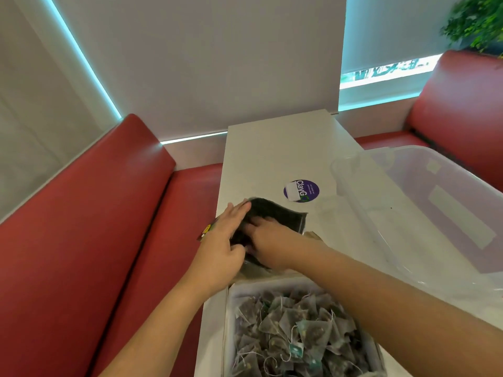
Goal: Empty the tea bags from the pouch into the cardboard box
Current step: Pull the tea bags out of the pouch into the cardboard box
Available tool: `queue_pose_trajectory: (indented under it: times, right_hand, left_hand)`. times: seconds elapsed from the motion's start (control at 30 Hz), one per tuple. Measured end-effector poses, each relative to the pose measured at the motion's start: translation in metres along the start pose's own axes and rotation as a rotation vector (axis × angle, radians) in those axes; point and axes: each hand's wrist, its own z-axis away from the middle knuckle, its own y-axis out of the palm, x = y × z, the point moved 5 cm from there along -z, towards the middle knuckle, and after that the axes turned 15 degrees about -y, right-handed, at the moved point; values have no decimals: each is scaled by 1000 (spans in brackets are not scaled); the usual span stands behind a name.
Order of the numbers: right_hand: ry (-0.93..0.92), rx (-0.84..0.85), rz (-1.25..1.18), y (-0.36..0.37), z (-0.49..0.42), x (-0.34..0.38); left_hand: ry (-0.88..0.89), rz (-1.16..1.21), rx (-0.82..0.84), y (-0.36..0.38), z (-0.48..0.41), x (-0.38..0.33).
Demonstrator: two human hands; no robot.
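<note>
A dark pouch [275,213] lies on the white table [272,159], just beyond the cardboard box [231,300]. My left hand [223,240] lies flat along the pouch's left side with its thumb on the near edge. My right hand [268,240] presses on the pouch from the right, fingers curled into its dark material. The box at the near edge holds several pyramid tea bags [294,336] with strings and green tags. My right forearm crosses over the box's right side.
A large clear plastic bin [435,213] stands on the right of the table. A round purple sticker [301,190] sits on the tabletop beyond the pouch. Red bench seats [95,240] run along the left and far right. A wall closes the back.
</note>
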Motion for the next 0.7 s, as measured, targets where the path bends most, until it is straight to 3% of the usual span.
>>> queue_pose_trajectory:
  times: [0.1, 0.23, 0.47, 0.7]
  right_hand:
    - [96, 301, -64, 25, -34, -9]
    - [205, 353, -299, 39, -50, -16]
    - [378, 263, -422, 77, -67, -36]
    - [216, 144, -194, 76, -81, -39]
  left_hand:
    - [-23, 49, 14, -2, 0, -2]
    - [-30, 104, 70, -7, 1, -7]
    - [-47, 163, 52, -14, -3, -5]
    - [-40, 160, 19, -6, -10, -3]
